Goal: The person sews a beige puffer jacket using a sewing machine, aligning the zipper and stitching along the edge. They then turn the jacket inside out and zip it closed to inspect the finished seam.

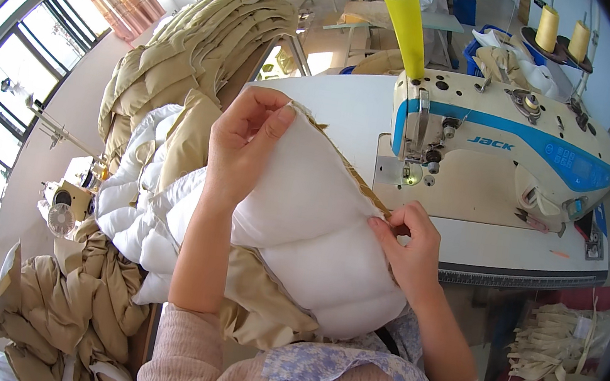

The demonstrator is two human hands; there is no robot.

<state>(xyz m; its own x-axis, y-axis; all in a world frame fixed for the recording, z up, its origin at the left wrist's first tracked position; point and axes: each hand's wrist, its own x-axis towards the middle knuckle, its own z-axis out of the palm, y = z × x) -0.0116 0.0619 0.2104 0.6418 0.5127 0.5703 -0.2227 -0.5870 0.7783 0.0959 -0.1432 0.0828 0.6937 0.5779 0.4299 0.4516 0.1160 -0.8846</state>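
Stretched between my hands is a white quilted padded garment piece [310, 207] with a raw khaki edge along its upper right side. My left hand [251, 132] pinches the top corner of this piece between thumb and fingers. Lower down the same edge, my right hand [409, 240] grips it, thumb on the white side. More of the white quilting [137, 190] and khaki outer fabric [265, 306] hang to the left and below. Just beyond the held edge stands a white and blue sewing machine [491, 143]; the fabric is apart from its needle.
A tall stack of khaki quilted pieces [202, 36] rises at the far left. Khaki garments [71, 298] are heaped at lower left, beside a small fan [61, 219]. Small tools [534, 221] lie on the white machine table [499, 253]. Bundled fabric strips [553, 342] sit at the right.
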